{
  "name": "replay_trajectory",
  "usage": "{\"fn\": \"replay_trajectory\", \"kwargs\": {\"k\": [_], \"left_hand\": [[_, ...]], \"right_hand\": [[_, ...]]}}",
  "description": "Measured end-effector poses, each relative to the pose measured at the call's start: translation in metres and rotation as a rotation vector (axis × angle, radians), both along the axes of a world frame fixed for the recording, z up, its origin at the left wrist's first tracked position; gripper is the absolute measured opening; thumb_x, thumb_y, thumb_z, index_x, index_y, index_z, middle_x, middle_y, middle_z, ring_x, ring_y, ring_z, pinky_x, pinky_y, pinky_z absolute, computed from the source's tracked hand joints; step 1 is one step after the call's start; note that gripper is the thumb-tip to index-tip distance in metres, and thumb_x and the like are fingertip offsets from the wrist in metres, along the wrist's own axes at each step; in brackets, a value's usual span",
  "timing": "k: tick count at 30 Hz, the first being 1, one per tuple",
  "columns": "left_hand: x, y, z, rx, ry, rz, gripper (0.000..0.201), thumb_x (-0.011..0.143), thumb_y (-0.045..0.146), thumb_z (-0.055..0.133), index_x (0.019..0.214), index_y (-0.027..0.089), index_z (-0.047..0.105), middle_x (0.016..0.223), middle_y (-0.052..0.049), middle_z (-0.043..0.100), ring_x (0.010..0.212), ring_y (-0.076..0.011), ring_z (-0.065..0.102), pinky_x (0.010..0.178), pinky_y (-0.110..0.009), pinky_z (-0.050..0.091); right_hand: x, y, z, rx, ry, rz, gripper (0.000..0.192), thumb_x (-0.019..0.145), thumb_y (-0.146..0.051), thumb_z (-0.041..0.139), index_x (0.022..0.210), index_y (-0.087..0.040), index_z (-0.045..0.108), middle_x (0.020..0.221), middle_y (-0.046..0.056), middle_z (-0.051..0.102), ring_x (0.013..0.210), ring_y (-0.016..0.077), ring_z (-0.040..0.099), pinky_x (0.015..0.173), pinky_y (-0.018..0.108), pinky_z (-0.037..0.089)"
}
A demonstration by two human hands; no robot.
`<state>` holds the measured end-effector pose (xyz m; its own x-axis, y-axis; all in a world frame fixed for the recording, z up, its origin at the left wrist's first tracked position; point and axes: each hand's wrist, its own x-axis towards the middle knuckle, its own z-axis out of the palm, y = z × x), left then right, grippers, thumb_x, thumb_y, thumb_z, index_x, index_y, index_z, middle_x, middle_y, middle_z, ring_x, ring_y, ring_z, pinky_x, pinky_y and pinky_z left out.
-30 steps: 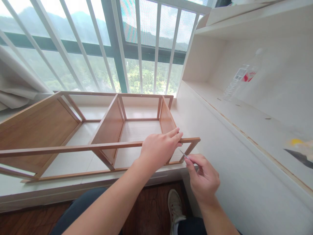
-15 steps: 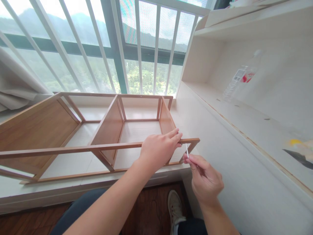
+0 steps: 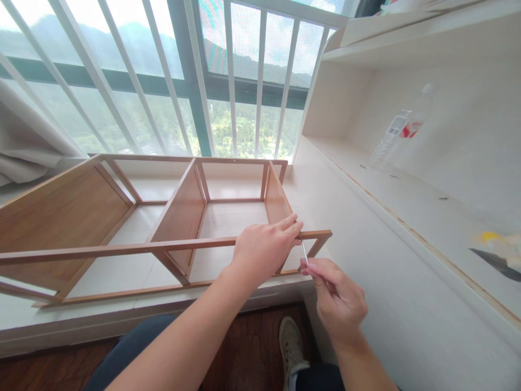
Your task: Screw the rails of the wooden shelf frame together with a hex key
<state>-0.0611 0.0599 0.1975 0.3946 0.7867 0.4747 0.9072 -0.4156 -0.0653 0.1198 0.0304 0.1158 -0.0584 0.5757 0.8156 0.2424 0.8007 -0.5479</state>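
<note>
the wooden shelf frame (image 3: 171, 217) lay on its side on the white window ledge (image 3: 122, 317), its long axis running left to right across the view. the left hand (image 3: 264, 250) rested over the near top rail (image 3: 122, 248) close to the frame's right end, fingers curled down on the wood and steadying it. the right hand (image 3: 340, 298) sat just below and to the right of that spot, pinching a thin metal tool (image 3: 304, 253), probably a hex key, between thumb and fingertips. the tool stood nearly upright, its tip meeting the underside of the rail just beside the left fingertips; the fastener itself could not be made out. the right hand was the nearer to the joint from below, the left from above. the frame's compartments (image 3: 228, 217) held nothing visible. on the white wall shelf (image 3: 407, 195) to the right, a clear plastic bottle (image 3: 401, 133) lay tilted, well apart from both hands. a shoe (image 3: 291, 339) showed on the dark floor below.
</note>
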Motion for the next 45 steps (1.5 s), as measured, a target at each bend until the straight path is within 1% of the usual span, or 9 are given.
{"fn": "replay_trajectory", "kwargs": {"k": [7, 11, 14, 25, 32, 37, 41, 45], "left_hand": [[-0.0003, 0.0003, 0.0005, -0.003, 0.007, -0.003, 0.029, 0.100, 0.044, 0.053, 0.125, 0.033, 0.065, 0.144, 0.005, 0.062, 0.075, -0.0203, 0.076, 0.049, -0.033, 0.047], [-0.0004, 0.0005, 0.0001, 0.003, 0.017, 0.002, 0.030, 0.100, 0.043, 0.054, 0.126, 0.034, 0.064, 0.144, 0.007, 0.061, 0.074, -0.0207, 0.076, 0.049, -0.034, 0.047], [-0.0002, 0.0004, 0.0000, 0.000, 0.020, 0.003, 0.029, 0.100, 0.044, 0.053, 0.126, 0.034, 0.064, 0.145, 0.007, 0.061, 0.073, -0.0205, 0.076, 0.049, -0.035, 0.048], [0.0011, -0.0009, 0.0025, -0.047, -0.010, 0.008, 0.031, 0.100, 0.043, 0.053, 0.127, 0.035, 0.065, 0.143, 0.000, 0.063, 0.074, -0.0209, 0.076, 0.053, -0.033, 0.050], [0.0009, -0.0009, 0.0024, -0.046, -0.006, 0.018, 0.031, 0.100, 0.044, 0.051, 0.127, 0.035, 0.066, 0.144, 0.001, 0.063, 0.075, -0.0205, 0.076, 0.053, -0.031, 0.049], [0.0007, -0.0009, 0.0020, -0.028, 0.000, 0.007, 0.030, 0.101, 0.044, 0.051, 0.125, 0.034, 0.066, 0.144, 0.003, 0.063, 0.075, -0.0210, 0.076, 0.051, -0.032, 0.048], [0.0004, -0.0009, 0.0023, -0.034, -0.004, 0.007, 0.030, 0.100, 0.043, 0.053, 0.126, 0.034, 0.066, 0.143, 0.001, 0.063, 0.074, -0.0212, 0.076, 0.051, -0.033, 0.049], [0.0007, -0.0010, 0.0025, -0.042, -0.016, 0.008, 0.031, 0.100, 0.043, 0.053, 0.127, 0.035, 0.066, 0.142, 0.000, 0.064, 0.075, -0.0211, 0.076, 0.053, -0.033, 0.051]], "right_hand": [[0.0000, 0.0015, -0.0014, -0.032, -0.020, 0.036, 0.041, 0.090, 0.006, 0.059, 0.114, -0.023, 0.071, 0.109, 0.006, 0.076, 0.099, 0.0206, 0.074, 0.082, 0.037, 0.063], [0.0005, 0.0015, -0.0024, -0.065, 0.009, 0.026, 0.036, 0.091, 0.003, 0.059, 0.112, -0.023, 0.072, 0.108, 0.006, 0.076, 0.099, 0.0207, 0.073, 0.082, 0.037, 0.062], [0.0006, 0.0014, -0.0027, -0.085, 0.047, 0.007, 0.031, 0.092, 0.000, 0.061, 0.109, -0.024, 0.073, 0.106, 0.006, 0.076, 0.096, 0.0207, 0.074, 0.081, 0.037, 0.062], [0.0007, 0.0014, 0.0015, -0.056, 0.039, -0.029, 0.030, 0.092, 0.000, 0.062, 0.107, -0.024, 0.073, 0.102, 0.005, 0.076, 0.093, 0.0205, 0.074, 0.078, 0.036, 0.061], [0.0013, 0.0016, 0.0022, -0.049, 0.029, -0.014, 0.032, 0.091, 0.001, 0.061, 0.108, -0.024, 0.073, 0.102, 0.006, 0.076, 0.094, 0.0214, 0.073, 0.079, 0.038, 0.061], [0.0018, 0.0021, 0.0013, -0.048, 0.017, -0.007, 0.030, 0.092, -0.002, 0.061, 0.108, -0.024, 0.073, 0.103, 0.007, 0.076, 0.094, 0.0216, 0.073, 0.079, 0.039, 0.062], [0.0018, 0.0031, 0.0021, -0.053, 0.017, -0.018, 0.028, 0.093, -0.004, 0.061, 0.108, -0.024, 0.073, 0.103, 0.007, 0.076, 0.094, 0.0218, 0.073, 0.078, 0.039, 0.062], [0.0021, 0.0040, 0.0040, -0.028, 0.001, -0.023, 0.030, 0.091, -0.001, 0.063, 0.107, -0.024, 0.073, 0.101, 0.006, 0.076, 0.094, 0.0213, 0.072, 0.079, 0.039, 0.060]]}}
